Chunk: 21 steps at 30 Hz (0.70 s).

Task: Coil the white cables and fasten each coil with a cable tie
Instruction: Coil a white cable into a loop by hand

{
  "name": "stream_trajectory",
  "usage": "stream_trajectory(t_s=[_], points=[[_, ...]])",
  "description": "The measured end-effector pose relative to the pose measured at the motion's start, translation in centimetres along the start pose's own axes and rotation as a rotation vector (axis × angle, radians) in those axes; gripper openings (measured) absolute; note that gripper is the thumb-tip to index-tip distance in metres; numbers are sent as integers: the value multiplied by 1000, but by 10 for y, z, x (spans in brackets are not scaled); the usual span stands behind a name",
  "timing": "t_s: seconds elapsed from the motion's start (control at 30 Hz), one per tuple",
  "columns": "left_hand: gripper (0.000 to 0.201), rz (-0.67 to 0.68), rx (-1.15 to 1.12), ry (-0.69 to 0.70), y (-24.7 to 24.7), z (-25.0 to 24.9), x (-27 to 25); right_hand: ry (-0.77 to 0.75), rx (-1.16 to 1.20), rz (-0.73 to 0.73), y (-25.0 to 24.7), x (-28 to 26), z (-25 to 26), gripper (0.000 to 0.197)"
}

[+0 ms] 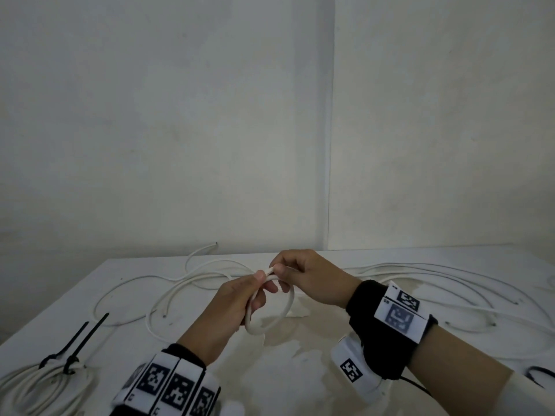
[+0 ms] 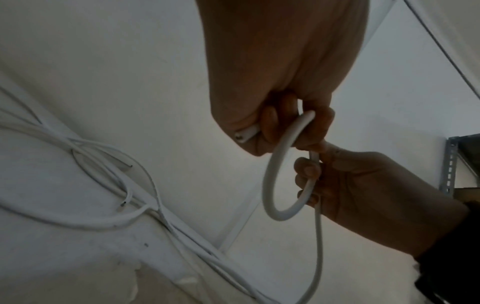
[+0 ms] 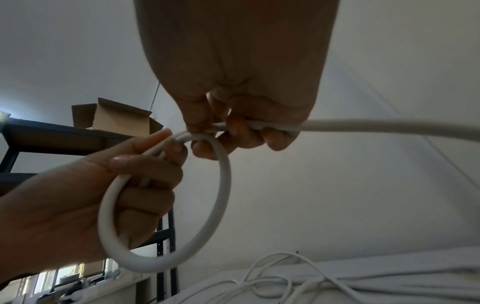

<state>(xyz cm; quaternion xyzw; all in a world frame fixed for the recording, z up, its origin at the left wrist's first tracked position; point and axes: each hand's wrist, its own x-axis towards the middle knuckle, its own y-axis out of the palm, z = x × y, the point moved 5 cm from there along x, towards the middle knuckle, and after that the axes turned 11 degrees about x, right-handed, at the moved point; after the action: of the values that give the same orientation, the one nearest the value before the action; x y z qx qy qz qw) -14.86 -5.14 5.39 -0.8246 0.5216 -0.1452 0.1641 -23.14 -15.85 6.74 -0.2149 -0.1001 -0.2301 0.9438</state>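
Your left hand grips the first white cable loop at frame centre — your right hand, just right of it, pinches the free run trailing right, so feed leftward.

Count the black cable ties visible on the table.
3, maybe more hidden: two cable ties fastened side by side on the finished coil at front left, and one partly cut off at the table's right edge.

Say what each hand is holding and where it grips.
Both hold one white cable. The left hand grips the first loop near the cable's cut end; the right hand pinches the cable at the loop's top, where it crosses.
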Motion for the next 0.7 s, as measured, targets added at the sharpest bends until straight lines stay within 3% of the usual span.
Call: stream_trajectory(t_s=[0.3,0.43,0.7], points=[[31,-14,-7,12,-5,1,1,79,67,-34,-8,-9,2,14],[33,-20,-77,8,-9,0,-2,110,90,-25,-12,-19,3,25],[33,42,-257,29,-9,1,-1,157,111,-145,-14,-19,4,24]])
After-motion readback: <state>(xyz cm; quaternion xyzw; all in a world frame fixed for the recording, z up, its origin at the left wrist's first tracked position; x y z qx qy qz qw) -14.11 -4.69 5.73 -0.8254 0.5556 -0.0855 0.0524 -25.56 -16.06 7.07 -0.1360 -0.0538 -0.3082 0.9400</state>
